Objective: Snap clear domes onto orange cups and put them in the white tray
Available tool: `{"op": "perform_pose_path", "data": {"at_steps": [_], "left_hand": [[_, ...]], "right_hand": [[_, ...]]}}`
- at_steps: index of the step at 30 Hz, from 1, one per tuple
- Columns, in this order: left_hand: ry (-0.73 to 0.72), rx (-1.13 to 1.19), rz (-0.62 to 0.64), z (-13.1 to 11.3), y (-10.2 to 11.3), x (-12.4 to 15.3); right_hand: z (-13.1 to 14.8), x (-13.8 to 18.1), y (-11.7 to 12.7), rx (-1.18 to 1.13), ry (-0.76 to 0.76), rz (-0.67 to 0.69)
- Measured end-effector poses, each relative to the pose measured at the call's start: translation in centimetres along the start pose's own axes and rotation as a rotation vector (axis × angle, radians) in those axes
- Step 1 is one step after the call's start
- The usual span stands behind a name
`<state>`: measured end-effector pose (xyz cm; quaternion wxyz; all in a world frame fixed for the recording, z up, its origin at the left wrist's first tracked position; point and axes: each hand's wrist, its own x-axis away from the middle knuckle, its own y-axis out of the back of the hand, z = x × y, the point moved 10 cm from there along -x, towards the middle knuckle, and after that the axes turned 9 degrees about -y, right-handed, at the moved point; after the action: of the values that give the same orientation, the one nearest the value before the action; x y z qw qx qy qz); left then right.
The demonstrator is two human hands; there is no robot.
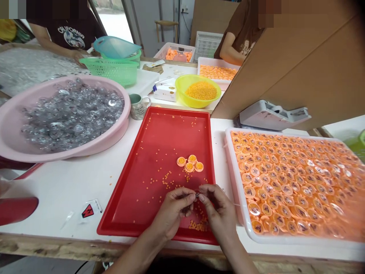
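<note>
Over the near end of the red tray [159, 140], both hands meet at the fingertips. My left hand [175, 209] pinches a small, dark-marked piece [197, 195] between thumb and finger. From the other side, my right hand [219, 207] grips the same piece; fingers hide most of it. Just beyond them, several small round orange cups [189, 166] filled with yellow-orange bits sit close together on the tray. Loose orange beads [198, 225] are heaped at its near right corner, partly behind my right hand, with more scattered across the tray.
Left stands a pink basin [125, 127] of clear plastic domes, beside a mug [138, 108]. A white tray [242, 217] of capped orange cups lies right. Behind are a yellow bowl [182, 97] of beads, a green basket [114, 72], a cardboard sheet [285, 68] and two people.
</note>
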<state>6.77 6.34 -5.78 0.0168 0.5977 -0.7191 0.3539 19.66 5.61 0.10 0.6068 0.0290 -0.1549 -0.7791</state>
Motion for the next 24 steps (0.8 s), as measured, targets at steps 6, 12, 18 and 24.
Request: {"op": "perform_pose_path", "data": {"at_steps": [6, 12, 18, 24], "left_hand": [[-0.134, -0.183, -0.041, -1.8, 0.5, -0.2], [-0.314, -0.650, -0.093, -5.8, 1.7, -2.2], [-0.519, -0.957, -0.095, -10.5, 3.4, -8.5], [-0.550, -1.128, 0.069, -9.9, 2.9, -9.2]], "right_hand": [[-0.6, -0.1, -1.7, 0.057, -0.020, 0.156], [-1.9, -0.5, -1.7, -0.011, -0.144, 0.134], [-4.2, -0.4, -2.7, -0.201, -0.294, 0.200], [-5.2, -0.1, -3.5, -0.310, -0.352, 0.260]]}}
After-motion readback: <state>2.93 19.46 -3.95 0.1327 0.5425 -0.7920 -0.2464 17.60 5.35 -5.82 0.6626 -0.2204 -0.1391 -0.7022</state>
